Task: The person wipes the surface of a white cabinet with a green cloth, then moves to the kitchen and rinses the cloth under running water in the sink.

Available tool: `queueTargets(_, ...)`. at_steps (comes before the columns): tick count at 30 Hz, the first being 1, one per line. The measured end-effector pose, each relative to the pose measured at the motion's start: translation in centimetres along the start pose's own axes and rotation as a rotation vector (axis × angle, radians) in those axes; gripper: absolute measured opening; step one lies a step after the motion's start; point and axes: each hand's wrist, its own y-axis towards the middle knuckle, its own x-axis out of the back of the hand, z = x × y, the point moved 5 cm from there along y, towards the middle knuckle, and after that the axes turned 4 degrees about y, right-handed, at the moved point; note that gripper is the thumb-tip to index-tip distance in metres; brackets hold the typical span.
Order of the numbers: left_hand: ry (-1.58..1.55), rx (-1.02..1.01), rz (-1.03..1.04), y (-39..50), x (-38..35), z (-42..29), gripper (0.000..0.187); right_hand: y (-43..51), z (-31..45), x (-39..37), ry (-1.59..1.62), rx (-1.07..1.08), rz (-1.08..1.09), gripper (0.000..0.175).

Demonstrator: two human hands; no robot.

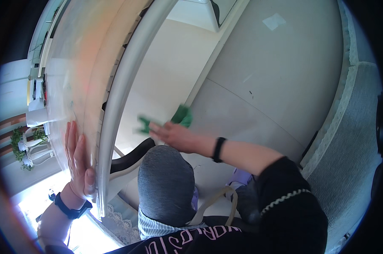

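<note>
My left hand (pixel 78 162) lies flat along the edge of a table (pixel 83 70) with a clear plastic cover. It holds nothing; its fingers are stretched out and the thumb is by the rim. Below the tabletop, my right hand (pixel 172 135) grips a green cloth (pixel 182 116), blurred by motion. One end of the cloth sticks out past the fingertips and another bunches above the knuckles. Behind the hand is a smooth beige panel (pixel 172 60); whether the cloth touches it I cannot tell.
My grey-clad knee (pixel 166 184) is just below my right hand. A curved dark-and-cream furniture part (pixel 132 155) stands beside the table rim. A white paper scrap (pixel 274 21) lies on the tiled floor (pixel 242 104). A grey sofa cover with lace trim (pixel 350 133) runs along the right.
</note>
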Motion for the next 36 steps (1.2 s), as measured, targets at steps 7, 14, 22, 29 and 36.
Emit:
queueTargets(7,-0.038,0.032,0.000,-0.2,-0.2,0.3,0.068,-0.1,-13.5,7.2,-0.275,-0.417,-0.352,0.029)
queueTargets(14,-0.035,0.039,0.006,-0.8,-0.2,0.7,0.067,-7.2,-17.6,19.3,-0.298,-0.940,-0.624,0.027)
queueTargets(22,-0.108,0.032,0.006,-0.9,-1.0,1.0,0.074,12.4,-5.4,-11.7,-0.460,0.052,0.467,0.049)
queueTargets(29,-0.094,0.057,-0.006,-2.0,-1.0,1.6,0.069,24.3,-28.0,-2.3,-0.712,-0.534,0.192,0.071)
queueTargets(36,-0.064,0.042,0.047,-1.2,-0.8,1.4,0.071,17.6,-31.7,10.1,-0.569,-0.904,-0.141,0.060)
